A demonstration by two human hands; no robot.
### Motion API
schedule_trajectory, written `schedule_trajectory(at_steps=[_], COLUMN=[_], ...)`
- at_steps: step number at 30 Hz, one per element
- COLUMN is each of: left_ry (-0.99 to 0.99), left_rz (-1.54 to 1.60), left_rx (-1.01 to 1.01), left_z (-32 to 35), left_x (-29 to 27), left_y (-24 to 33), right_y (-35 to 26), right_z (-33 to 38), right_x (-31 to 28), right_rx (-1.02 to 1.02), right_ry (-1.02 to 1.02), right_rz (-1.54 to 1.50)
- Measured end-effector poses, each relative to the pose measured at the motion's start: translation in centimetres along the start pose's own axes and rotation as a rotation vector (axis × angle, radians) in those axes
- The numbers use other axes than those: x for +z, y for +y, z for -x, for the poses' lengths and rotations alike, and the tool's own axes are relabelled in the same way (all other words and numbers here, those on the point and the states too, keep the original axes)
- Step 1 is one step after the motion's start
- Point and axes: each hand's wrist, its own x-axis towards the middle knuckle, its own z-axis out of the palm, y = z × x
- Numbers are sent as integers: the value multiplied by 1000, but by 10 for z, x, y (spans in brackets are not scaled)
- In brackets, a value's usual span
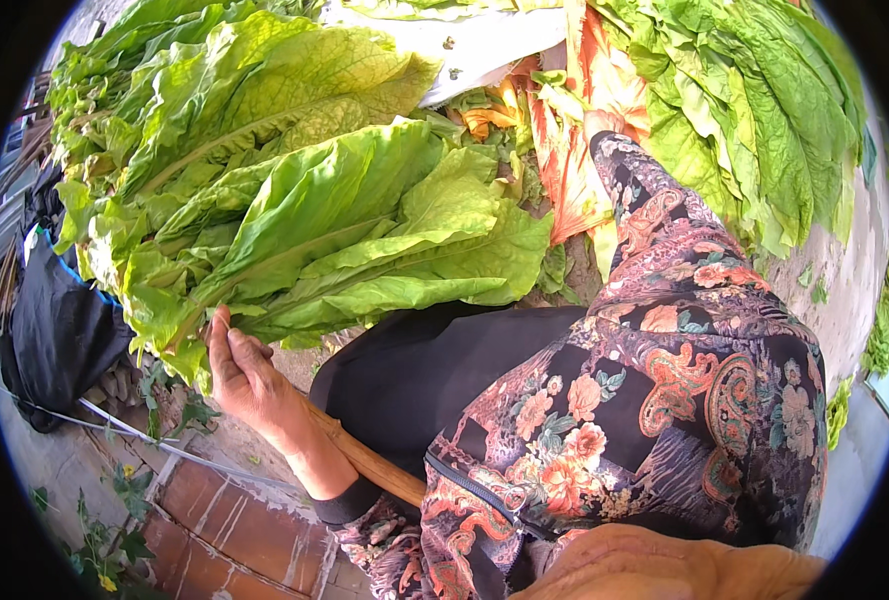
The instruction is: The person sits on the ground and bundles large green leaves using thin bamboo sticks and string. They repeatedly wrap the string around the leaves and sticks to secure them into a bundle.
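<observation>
The left hand (249,375) has its fingers (226,345) pinching the stems of a bundle of large green leaves (324,220) held over the brick ground (224,530); a loose grip could spill them, while the right hand's state cannot be told.

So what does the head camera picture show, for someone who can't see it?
The person's left hand grips the stems of a bunch of big green leaves strung on a wooden stick. The right arm in a flowered sleeve reaches into more leaves; its hand is hidden.
</observation>
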Motion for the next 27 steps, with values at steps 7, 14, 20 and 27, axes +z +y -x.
schedule_trajectory(at_steps=[7, 14, 20, 27], left_ry=[-24, -553, -133, -287], left_rz=[-52, -243, -243, -266], left_rx=[-87, 266, 209, -211], left_z=[-9, 62, -31, -61], left_x=[-7, -21, -63, -74], left_y=[-19, 50, 43, -183], right_y=[-17, -218, -356, -385], right_z=[19, 217, 256, 241], right_x=[-77, -333, -281, -230], right_rx=[-408, -1278, -1701, -1254], right_ry=[238, -75, 620, -212], right_rz=[-715, -980, -450, -1498])
